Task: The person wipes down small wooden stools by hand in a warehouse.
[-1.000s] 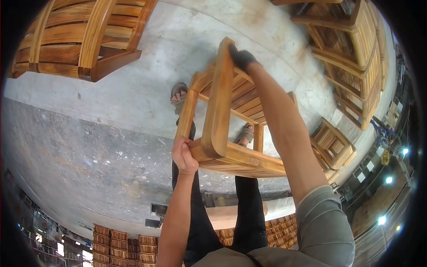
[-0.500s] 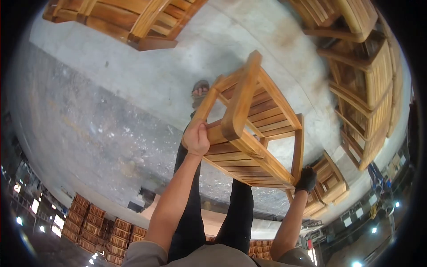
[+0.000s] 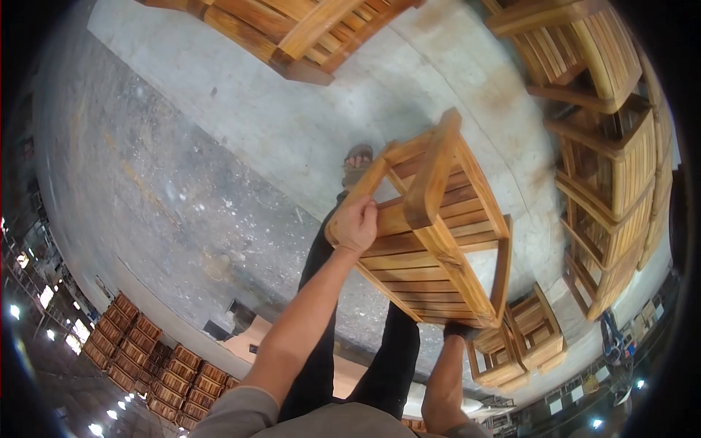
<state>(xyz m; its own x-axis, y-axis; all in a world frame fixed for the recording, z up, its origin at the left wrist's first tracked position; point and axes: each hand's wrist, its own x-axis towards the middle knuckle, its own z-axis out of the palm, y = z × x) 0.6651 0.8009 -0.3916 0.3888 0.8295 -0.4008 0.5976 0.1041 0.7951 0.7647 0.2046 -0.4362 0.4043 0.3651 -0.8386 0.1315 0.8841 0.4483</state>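
Observation:
A slatted wooden armchair (image 3: 467, 274) is held tilted in front of my legs, with its slats and armrest facing up. My left hand (image 3: 358, 225), bare, is closed around the chair's frame at the near left corner, thumb on top. At the lower right end of the chair is my right hand (image 3: 460, 331), in a dark glove. It grips the frame's bottom edge, and its fingers are mostly hidden beneath the wood. My sandalled foot (image 3: 358, 157) shows just beyond the chair.
Another wooden chair (image 3: 307, 36) stands at the top. Stacked wooden chairs (image 3: 606, 168) line the right side, and smaller wooden frames (image 3: 537, 328) sit lower right. Tall piles of slatted wooden pieces (image 3: 131, 339) stand at the lower left. The concrete floor (image 3: 182, 182) is paint-spotted.
The whole view has shifted, so the chair appears farther right and lower. My right hand has moved from the chair's side corner to under its lower edge. My left hand keeps its grip.

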